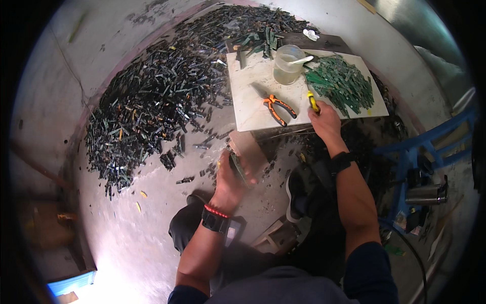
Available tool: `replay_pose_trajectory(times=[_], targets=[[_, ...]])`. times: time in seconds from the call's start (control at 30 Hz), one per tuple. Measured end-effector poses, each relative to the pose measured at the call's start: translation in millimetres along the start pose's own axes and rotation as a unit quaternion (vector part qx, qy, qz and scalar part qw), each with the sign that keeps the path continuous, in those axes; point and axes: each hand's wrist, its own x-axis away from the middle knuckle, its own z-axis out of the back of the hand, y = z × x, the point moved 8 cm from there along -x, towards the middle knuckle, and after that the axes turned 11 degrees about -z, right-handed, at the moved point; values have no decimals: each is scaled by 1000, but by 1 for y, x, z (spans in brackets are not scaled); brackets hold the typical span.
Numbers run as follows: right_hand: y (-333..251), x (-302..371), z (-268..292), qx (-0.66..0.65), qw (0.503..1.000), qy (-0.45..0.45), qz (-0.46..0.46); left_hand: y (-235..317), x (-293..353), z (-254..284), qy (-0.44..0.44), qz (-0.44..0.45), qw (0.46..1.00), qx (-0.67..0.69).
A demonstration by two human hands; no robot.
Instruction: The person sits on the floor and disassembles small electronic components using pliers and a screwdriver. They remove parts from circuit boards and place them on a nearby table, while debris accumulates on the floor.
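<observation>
My left hand (230, 177) is over the floor in front of the board, its fingers closed on a dark green strip (237, 166). Slight blur softens its fingertips. At the board's near edge, my right hand (326, 121) is wrapped round a yellow-handled tool (313, 101). Its thin tip points away from me toward a pile of green strips (341, 83); I cannot tell the tool's exact kind. On the pale board (245, 109) lie pliers (276, 106) with orange and black handles. Behind them stands a clear plastic cup (286, 73) of liquid, with a white spoon-like handle (302, 60) across its rim.
A wide heap of dark strip-shaped pieces (157, 96) covers the floor at left and back. A brown block (249, 148) sits below the board. At right are a blue chair (430, 144) and a metal cylinder (426, 194). Crumpled white paper (311, 35) lies behind the cup.
</observation>
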Motion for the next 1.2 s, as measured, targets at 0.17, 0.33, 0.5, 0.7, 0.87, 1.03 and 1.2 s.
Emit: replay_pose_trajectory(times=[0.17,0.33,0.5,0.7,0.87,1.03,1.2], targets=[[26,17,8,-236,963,-91,-94,-1,-3,-1,18,-8,999,41],[-1,109,51,-442,850,-269,-101,2,-5,2,1,-19,999,28],[-9,164,50,-398,835,-371,-78,3,-2,0,2,-26,999,25],[-27,168,39,-319,860,-397,4,5,-5,3,12,-29,999,42],[-44,171,30,-273,876,-391,67,3,-10,15,12,-36,998,54],[-54,180,15,-279,877,-378,100,5,-7,20,18,-50,998,36],[-59,186,8,-278,890,-334,141,4,-4,20,26,-39,999,13]])
